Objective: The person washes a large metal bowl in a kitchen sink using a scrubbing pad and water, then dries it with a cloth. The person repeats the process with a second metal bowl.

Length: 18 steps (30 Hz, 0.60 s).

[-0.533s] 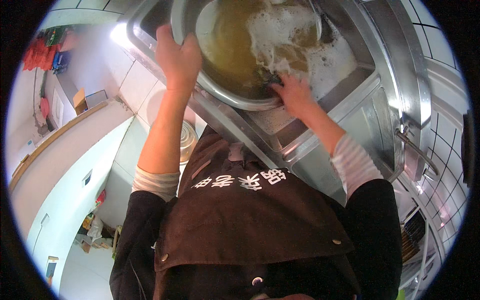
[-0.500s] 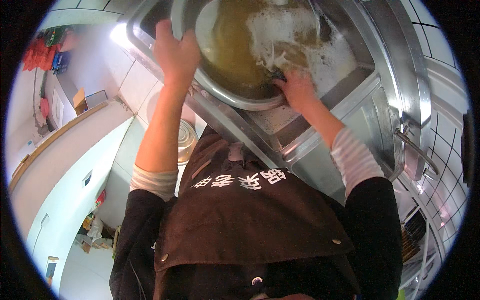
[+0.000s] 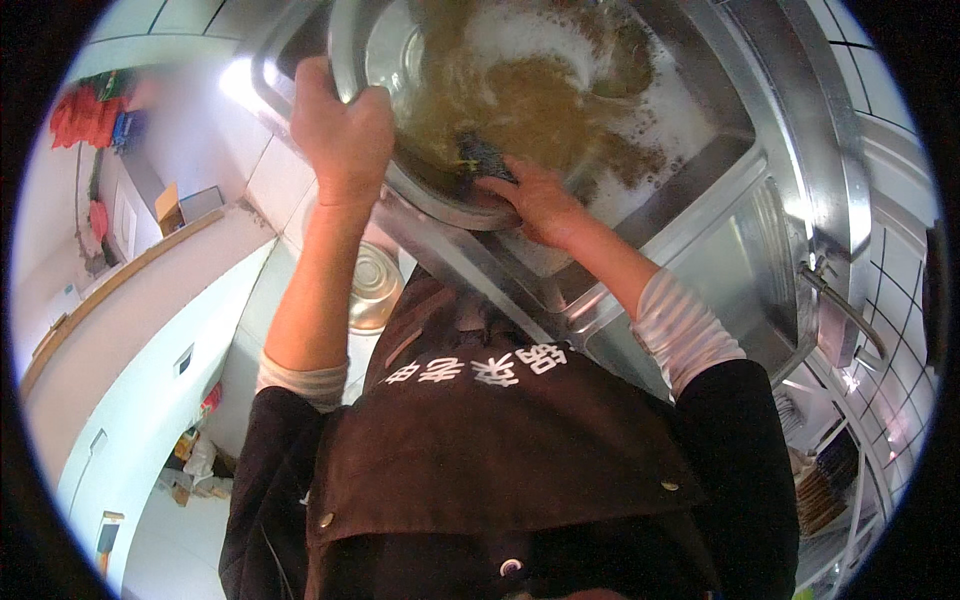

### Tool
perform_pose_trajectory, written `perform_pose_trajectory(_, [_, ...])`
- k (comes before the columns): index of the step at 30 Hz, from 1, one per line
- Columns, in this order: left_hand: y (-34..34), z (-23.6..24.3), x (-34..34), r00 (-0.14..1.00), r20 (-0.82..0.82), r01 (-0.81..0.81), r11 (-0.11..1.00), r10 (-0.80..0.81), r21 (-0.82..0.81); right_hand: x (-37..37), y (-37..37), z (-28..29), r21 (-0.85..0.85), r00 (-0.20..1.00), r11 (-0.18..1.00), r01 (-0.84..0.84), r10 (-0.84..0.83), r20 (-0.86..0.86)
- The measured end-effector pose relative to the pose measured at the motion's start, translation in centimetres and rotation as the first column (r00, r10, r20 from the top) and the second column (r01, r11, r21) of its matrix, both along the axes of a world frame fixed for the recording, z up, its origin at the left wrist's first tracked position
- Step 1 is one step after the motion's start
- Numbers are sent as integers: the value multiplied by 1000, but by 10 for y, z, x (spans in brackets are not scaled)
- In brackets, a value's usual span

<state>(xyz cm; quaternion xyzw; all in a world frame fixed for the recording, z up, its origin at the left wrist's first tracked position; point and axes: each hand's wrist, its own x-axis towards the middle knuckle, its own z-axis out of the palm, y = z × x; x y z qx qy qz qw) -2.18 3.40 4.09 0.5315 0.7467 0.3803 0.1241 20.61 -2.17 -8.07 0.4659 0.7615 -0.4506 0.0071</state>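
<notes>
The dark pad (image 3: 484, 157) is inside the metal basin (image 3: 346, 48), near the side of the basin which is closest to me. Its long axis lies on a slant: one end is at my right fingers, the other points away from me and toward the left side of the basin. The water blurs its edges, so I cannot tell its exact shape.

My right hand (image 3: 543, 207) pinches the pad between the thumb and the fingers; some of these fingers are hidden. My left hand (image 3: 343, 140) is closed over the left rim of the basin, with the thumb on the inner side.

Brownish water with white foam (image 3: 655, 130) is in the basin and also to the right of it. The basin stands in a steel sink (image 3: 690, 212), and a second compartment (image 3: 725, 265) is at the near right of the basin. Farther right from the basin are a tap (image 3: 848, 310) and a white tiled wall (image 3: 893, 350). A round metal vessel (image 3: 375, 280) is lower than the basin, at its near left. Well apart from the basin, to the left, something red (image 3: 83, 118) hangs.
</notes>
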Motion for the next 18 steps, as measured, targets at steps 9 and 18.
perform_pose_trajectory(9, [2, 5, 19, 1000, 24, 18, 998, -17, -56, 29, -9, -19, 273, 912, 937, -216, 94, 398])
perform_pose_trajectory(18, [-30, -24, 9, 997, 54, -61, 998, 59, 29, 7, 6, 19, -156, 907, 961, -227, 150, -393])
